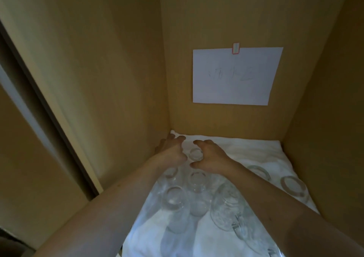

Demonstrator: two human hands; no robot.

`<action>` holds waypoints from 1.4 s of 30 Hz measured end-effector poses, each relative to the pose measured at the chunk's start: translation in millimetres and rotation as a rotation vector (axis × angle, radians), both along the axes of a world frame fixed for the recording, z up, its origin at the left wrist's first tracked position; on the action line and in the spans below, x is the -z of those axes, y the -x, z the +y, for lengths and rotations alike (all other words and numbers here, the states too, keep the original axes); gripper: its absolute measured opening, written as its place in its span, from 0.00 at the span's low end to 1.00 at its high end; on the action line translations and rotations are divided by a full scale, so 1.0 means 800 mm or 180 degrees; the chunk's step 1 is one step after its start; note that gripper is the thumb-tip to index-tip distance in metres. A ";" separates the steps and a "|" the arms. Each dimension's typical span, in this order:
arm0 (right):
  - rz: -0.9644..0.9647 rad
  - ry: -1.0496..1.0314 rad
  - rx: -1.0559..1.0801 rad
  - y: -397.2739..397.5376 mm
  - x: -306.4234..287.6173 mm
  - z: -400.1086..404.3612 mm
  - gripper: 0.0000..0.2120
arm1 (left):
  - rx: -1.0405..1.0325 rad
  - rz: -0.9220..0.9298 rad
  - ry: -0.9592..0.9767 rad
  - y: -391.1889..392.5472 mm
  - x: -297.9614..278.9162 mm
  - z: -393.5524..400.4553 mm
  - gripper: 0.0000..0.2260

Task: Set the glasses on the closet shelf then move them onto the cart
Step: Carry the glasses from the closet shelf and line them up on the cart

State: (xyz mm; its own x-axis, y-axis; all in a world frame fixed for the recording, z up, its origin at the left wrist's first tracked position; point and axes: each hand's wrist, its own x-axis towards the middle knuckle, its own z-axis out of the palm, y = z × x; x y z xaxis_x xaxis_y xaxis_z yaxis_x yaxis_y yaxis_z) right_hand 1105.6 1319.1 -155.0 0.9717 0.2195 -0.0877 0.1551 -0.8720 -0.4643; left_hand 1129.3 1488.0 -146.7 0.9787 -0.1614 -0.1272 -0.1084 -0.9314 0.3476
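Both hands, left hand (173,150) and right hand (208,156), fingers loosely curled, flank a small glass (196,154) near the shelf's (246,152) back-left corner; fragile, slick, best gripped round its sides.

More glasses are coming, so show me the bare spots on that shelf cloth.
The white cloth is bare along the back wall, from the right hand over to the right wall, behind the two wide glass rims. A smaller bare patch lies at the front left edge. The left side is crowded: clear glasses stand clustered beneath both forearms, with the left hand in the back corner.
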 end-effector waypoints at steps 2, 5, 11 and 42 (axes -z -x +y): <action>0.0118 0.0020 -0.0114 -0.005 0.003 0.003 0.44 | -0.0028 0.0115 -0.0032 -0.007 0.007 -0.001 0.34; 0.0182 0.0027 -0.0178 -0.012 0.006 0.007 0.44 | -0.0052 0.0232 -0.0072 -0.015 0.016 -0.002 0.35; 0.0327 0.0287 -0.0271 -0.029 0.009 0.012 0.48 | -0.0058 0.0423 0.0082 -0.027 0.023 -0.001 0.38; -0.2137 -0.2436 0.2138 0.062 -0.153 -0.048 0.41 | -0.0710 -0.1495 0.2452 0.046 -0.192 -0.045 0.45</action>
State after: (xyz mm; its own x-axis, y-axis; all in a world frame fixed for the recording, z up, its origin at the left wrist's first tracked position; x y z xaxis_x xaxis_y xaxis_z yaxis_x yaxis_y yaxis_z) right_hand 1056.3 1280.9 -32.9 0.7141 -0.5693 0.4074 0.1852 -0.4075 -0.8942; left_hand 1092.2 1451.9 6.5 0.9212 0.1613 0.3541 -0.2409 -0.4781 0.8446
